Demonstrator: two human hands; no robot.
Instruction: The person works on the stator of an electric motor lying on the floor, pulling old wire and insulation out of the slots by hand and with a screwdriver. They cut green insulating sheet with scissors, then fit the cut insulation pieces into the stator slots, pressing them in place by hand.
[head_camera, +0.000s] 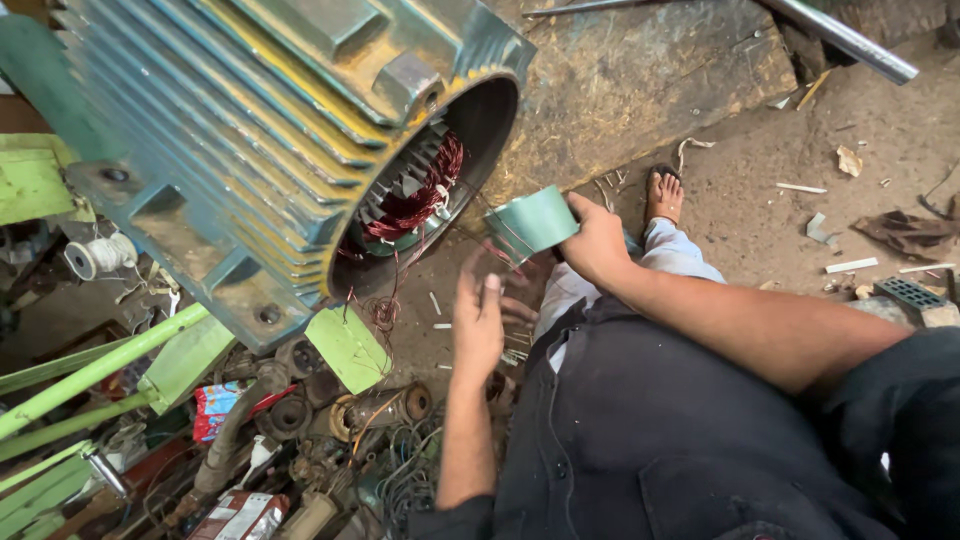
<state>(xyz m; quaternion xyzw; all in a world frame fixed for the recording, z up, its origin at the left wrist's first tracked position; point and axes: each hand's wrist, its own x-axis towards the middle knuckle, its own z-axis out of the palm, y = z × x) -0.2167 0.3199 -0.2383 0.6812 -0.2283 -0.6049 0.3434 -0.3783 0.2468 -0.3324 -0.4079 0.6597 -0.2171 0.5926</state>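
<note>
The right hand (597, 243) is closed on a curled piece of green sheet (533, 224). It holds the sheet up in the air, just beside the open end of a big motor shell (250, 130). The left hand (478, 322) is open with flat fingers, a little below the sheet, and holds nothing.

The motor shell is blue-green with long ribs and yellow paint patches. Inside its round mouth sit reddish copper wire coils (415, 200). Loose thin wires hang down from them.

The floor (760, 200) is bare brown dirt with scraps of paper and small bits on it. A foot in a sandal (663, 192) rests there. Near the floor's left edge lie old metal parts (330, 420), tangled wires and light green bars (100, 370). A white spool (98, 256) sits by the motor shell.
</note>
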